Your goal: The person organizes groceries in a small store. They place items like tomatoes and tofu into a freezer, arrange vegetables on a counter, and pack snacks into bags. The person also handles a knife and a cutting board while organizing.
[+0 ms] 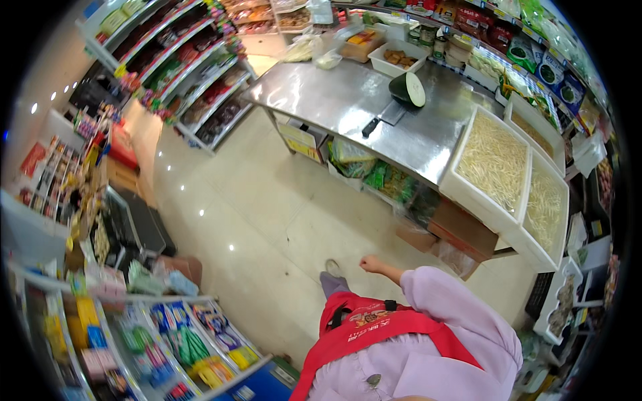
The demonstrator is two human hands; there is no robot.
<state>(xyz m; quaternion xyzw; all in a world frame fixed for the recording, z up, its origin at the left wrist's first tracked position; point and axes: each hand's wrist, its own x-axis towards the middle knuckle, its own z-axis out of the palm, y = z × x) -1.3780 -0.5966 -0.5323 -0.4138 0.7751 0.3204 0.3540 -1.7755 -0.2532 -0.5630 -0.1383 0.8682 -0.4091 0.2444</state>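
Over the tiled floor, close to the red apron, hangs my right hand, its fingers curled and nothing visible in it. My left hand is out of view. Beyond my right hand stands a stainless steel table. A cut winter melon lies on it with its pale face to the right. Beside the melon rests a cleaver, its black handle towards the near edge. At the table's right end are white bins of bean sprouts. A white tub holding brown pieces stands behind the melon.
Cardboard boxes and bagged greens sit beneath the table. Snack shelves rise at the upper left. A shelf of packaged goods borders the lower left. Pale tiled floor runs between the shelves and the table.
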